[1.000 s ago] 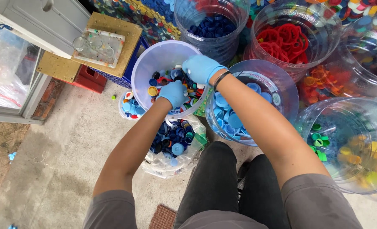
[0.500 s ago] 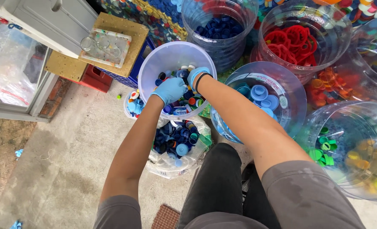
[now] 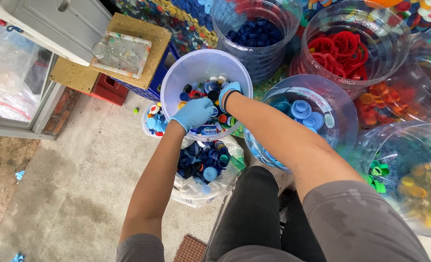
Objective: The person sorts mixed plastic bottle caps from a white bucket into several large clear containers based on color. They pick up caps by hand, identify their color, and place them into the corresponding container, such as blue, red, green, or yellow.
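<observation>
While both gloved hands (grip unclear) dig, mixed caps (image 3: 210, 104) lie beneath them.

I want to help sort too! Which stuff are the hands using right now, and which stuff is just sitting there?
In use:
- left hand and right hand, both in blue gloves
- white bucket of mixed bottle caps, where both hands are digging

Just sitting there:
- jar of red rings
- jar of dark blue caps
- jar of light blue caps
- bag of caps
- red crate
</observation>
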